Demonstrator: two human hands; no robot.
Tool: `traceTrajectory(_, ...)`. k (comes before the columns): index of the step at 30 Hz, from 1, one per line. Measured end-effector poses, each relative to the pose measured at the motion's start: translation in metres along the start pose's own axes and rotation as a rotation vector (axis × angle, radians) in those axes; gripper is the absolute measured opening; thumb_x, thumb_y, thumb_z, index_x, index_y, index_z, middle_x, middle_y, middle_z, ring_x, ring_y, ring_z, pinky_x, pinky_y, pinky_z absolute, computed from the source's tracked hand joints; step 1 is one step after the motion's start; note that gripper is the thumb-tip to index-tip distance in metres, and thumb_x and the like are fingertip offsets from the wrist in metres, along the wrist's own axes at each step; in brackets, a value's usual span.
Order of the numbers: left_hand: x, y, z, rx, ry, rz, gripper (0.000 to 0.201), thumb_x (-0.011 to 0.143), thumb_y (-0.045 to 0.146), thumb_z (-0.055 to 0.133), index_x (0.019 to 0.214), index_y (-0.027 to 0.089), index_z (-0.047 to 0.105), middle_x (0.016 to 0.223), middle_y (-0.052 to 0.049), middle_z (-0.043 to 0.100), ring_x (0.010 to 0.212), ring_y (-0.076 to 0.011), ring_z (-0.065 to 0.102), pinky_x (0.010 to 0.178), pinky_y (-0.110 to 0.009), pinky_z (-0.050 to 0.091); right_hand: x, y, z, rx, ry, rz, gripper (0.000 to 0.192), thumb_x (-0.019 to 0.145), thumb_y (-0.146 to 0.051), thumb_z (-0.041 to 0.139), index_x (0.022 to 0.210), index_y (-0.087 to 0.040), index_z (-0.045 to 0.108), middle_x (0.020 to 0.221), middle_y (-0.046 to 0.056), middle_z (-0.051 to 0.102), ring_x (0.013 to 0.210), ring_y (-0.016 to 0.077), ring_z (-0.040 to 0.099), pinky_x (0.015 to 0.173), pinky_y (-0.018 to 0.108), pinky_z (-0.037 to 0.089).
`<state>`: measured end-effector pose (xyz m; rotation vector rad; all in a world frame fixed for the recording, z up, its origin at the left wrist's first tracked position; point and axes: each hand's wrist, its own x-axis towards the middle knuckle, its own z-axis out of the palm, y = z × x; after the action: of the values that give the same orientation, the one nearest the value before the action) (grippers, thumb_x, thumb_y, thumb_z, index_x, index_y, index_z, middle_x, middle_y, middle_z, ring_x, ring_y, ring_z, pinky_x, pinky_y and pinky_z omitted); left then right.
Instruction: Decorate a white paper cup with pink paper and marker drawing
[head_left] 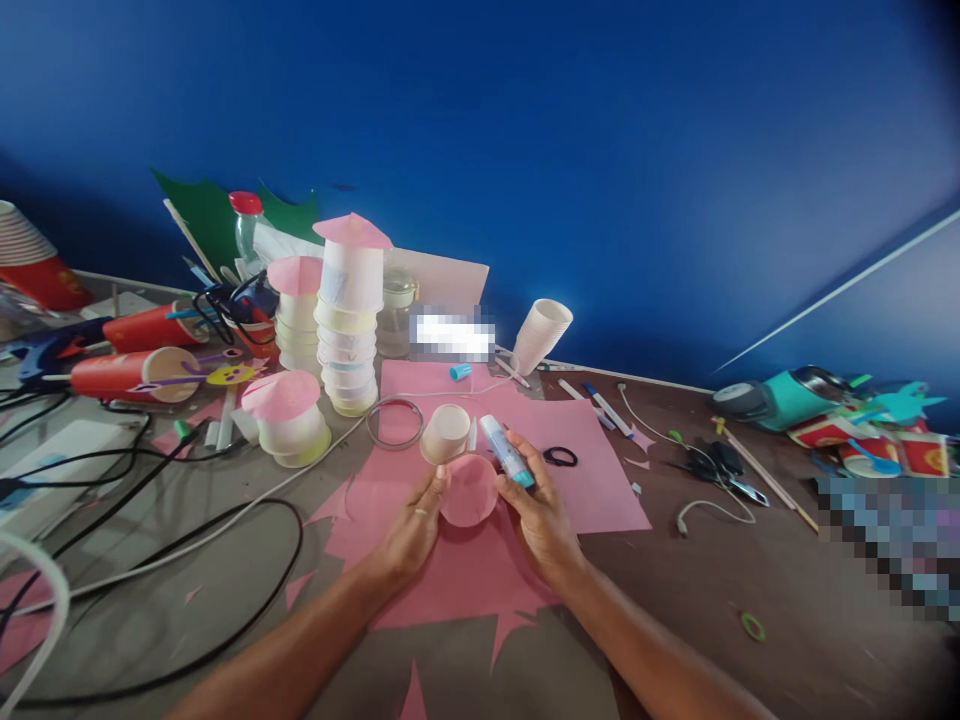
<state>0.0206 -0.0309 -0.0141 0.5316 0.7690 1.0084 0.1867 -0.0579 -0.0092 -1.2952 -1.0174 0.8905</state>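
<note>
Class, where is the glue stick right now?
In the head view, the glue stick is held in the right hand, just right of the pink paper circle.

Both hands, left (414, 520) and right (541, 515), curl closed, forearms converging.

Label on box (452, 335) behind pink sheet: pixelated, unreadable. Area at right table edge (892, 540): pixelated, contents indistinguishable. Red cup stack (30, 262) and white hoop (46, 610): cut off by left edge; both forearms cut off by bottom edge.

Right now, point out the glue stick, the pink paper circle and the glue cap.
glue stick (507, 451), head view, middle of the tube.
pink paper circle (469, 490), head view, centre of the disc.
glue cap (460, 371), head view, its side.
</note>
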Motion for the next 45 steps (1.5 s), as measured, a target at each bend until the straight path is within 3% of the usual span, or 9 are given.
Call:
traceTrajectory(2, -0.004, 0.006, 0.006, 0.148, 0.035, 0.048, 0.015, 0.078, 0.034, 0.077, 0.090, 0.026, 0.078, 0.117, -0.004, 0.075, 0.143, -0.0283, 0.039, 0.117, -0.035, 0.029, 0.000, 0.002, 0.000, -0.045, 0.008, -0.029, 0.058, 0.079, -0.039, 0.076, 0.132, -0.027, 0.058, 0.125, 0.009, 0.067, 0.102, 0.0246, 0.067, 0.084, 0.040, 0.058)
traceTrajectory(4, -0.009, 0.010, 0.011, 0.227, -0.025, 0.036, 0.020, 0.079, 0.039, 0.075, 0.093, 0.025, 0.079, 0.119, -0.006, 0.074, 0.141, -0.0295, 0.042, 0.118, -0.036, 0.028, 0.000, 0.003, -0.001, -0.101, 0.021, -0.061, 0.057, 0.079, -0.037, 0.075, 0.132, -0.026, 0.057, 0.119, 0.010, 0.068, 0.095, 0.0235, 0.067, 0.082, 0.039, 0.058)
traceTrajectory(8, -0.013, 0.016, 0.013, 0.116, -0.193, -0.058, 0.038, 0.081, 0.045, 0.071, 0.113, 0.024, 0.074, 0.132, -0.008, 0.067, 0.135, -0.0333, 0.048, 0.112, -0.043, 0.036, -0.001, 0.000, -0.006, -0.206, -0.007, -0.152, 0.052, 0.085, -0.033, 0.068, 0.134, -0.026, 0.053, 0.121, 0.011, 0.066, 0.095, 0.0232, 0.068, 0.080, 0.038, 0.058)
traceTrajectory(16, -0.014, 0.025, 0.015, 0.185, -0.246, -0.161, 0.042, 0.075, 0.040, 0.079, 0.113, 0.022, 0.074, 0.121, -0.009, 0.072, 0.127, -0.0315, 0.054, 0.104, -0.038, 0.040, 0.004, -0.011, -0.009, -0.481, -0.254, -0.452, 0.047, 0.090, -0.020, 0.057, 0.136, -0.026, 0.051, 0.126, 0.010, 0.064, 0.111, 0.0248, 0.065, 0.088, 0.038, 0.058)
traceTrajectory(19, -0.011, 0.020, 0.015, 0.254, -0.250, -0.188, 0.033, 0.078, 0.040, 0.078, 0.105, 0.021, 0.077, 0.110, -0.008, 0.076, 0.117, -0.0277, 0.060, 0.102, -0.036, 0.040, 0.005, -0.014, -0.009, -0.545, -0.252, -0.561, 0.044, 0.091, -0.018, 0.057, 0.134, -0.026, 0.052, 0.120, 0.010, 0.067, 0.110, 0.0244, 0.065, 0.092, 0.040, 0.056)
traceTrajectory(24, -0.006, 0.014, 0.010, 0.145, -0.160, -0.202, 0.032, 0.078, 0.039, 0.078, 0.104, 0.019, 0.077, 0.100, -0.007, 0.077, 0.103, -0.0239, 0.064, 0.093, -0.033, 0.045, 0.002, -0.028, -0.016, -0.545, -0.066, -0.782, 0.046, 0.092, -0.014, 0.054, 0.137, -0.025, 0.050, 0.108, 0.010, 0.068, 0.097, 0.0242, 0.066, 0.080, 0.039, 0.057)
traceTrajectory(30, -0.007, 0.023, 0.018, 0.000, -0.106, -0.117, 0.025, 0.077, 0.030, 0.077, 0.097, 0.016, 0.076, 0.096, -0.007, 0.074, 0.092, -0.0209, 0.066, 0.084, -0.029, 0.050, -0.008, -0.042, -0.009, -0.683, -0.285, -1.035, 0.042, 0.089, -0.013, 0.055, 0.131, -0.016, 0.053, 0.081, 0.006, 0.070, 0.068, 0.0190, 0.062, 0.065, 0.035, 0.047)
traceTrajectory(38, -0.007, 0.024, 0.019, -0.091, -0.139, -0.101, 0.022, 0.083, 0.028, 0.068, 0.096, 0.012, 0.075, 0.101, -0.008, 0.075, 0.093, -0.0200, 0.067, 0.087, -0.028, 0.050, -0.011, -0.040, -0.003, -0.888, -0.293, -1.095, 0.046, 0.088, -0.012, 0.053, 0.134, -0.014, 0.052, 0.068, 0.001, 0.066, 0.058, 0.0160, 0.055, 0.061, 0.033, 0.034)
traceTrajectory(45, -0.007, 0.020, 0.018, -0.105, -0.181, -0.129, 0.037, 0.087, 0.043, 0.065, 0.107, 0.012, 0.073, 0.098, -0.010, 0.075, 0.093, -0.0223, 0.069, 0.086, -0.030, 0.052, -0.013, -0.037, 0.002, -0.952, -0.275, -1.132, 0.031, 0.088, -0.013, 0.051, 0.118, -0.015, 0.058, 0.067, 0.001, 0.065, 0.059, 0.0154, 0.055, 0.062, 0.033, 0.031)
